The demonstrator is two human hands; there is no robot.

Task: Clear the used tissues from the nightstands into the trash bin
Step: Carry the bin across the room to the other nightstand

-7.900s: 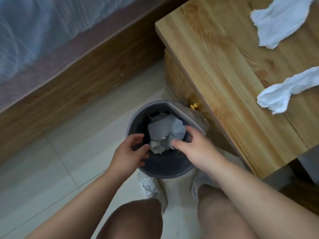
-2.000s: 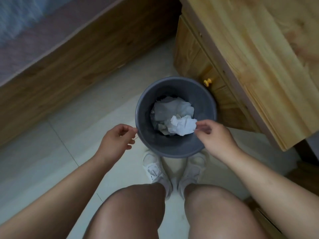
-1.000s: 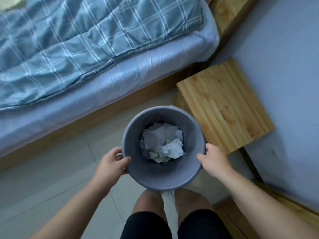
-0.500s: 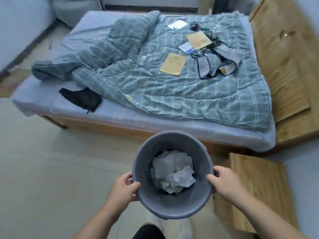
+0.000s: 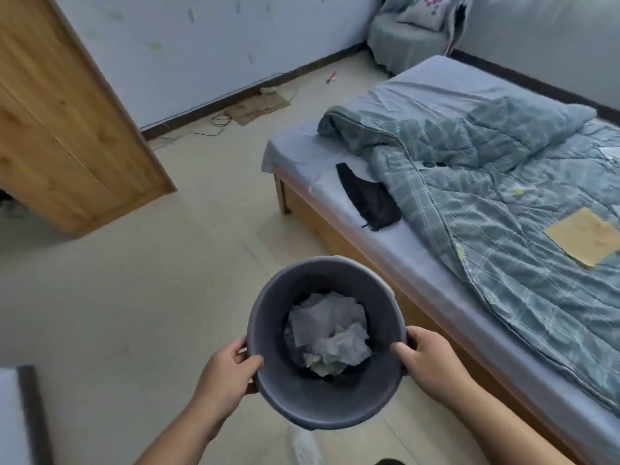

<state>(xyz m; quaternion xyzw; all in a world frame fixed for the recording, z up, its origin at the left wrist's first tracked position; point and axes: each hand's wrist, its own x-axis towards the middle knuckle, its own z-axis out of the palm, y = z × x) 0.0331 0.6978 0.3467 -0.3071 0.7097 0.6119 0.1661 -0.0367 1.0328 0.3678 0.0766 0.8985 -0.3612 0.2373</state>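
I hold a round grey trash bin [image 5: 268, 317] up off the floor in front of me. Crumpled white tissues [image 5: 330, 333] lie heaped at its bottom. My left hand [image 5: 224, 374] grips the bin's left rim, thumb hooked over the edge. My right hand [image 5: 426, 360] grips the right rim the same way. No nightstand is in view.
A bed [image 5: 396, 250] with a blue checked quilt [image 5: 503, 203], a black cloth [image 5: 369, 196] and a tan envelope [image 5: 585, 234] runs along the right. A wooden wardrobe [image 5: 67, 129] stands at left. Cables and cardboard [image 5: 258, 107] lie by the far wall. Pale tiled floor [image 5: 151, 280] stretches ahead.
I dropped the last tissue in, took the bin by its rim with both hands and lifted it. My view has swung left from the nightstand to the foot of the bed.
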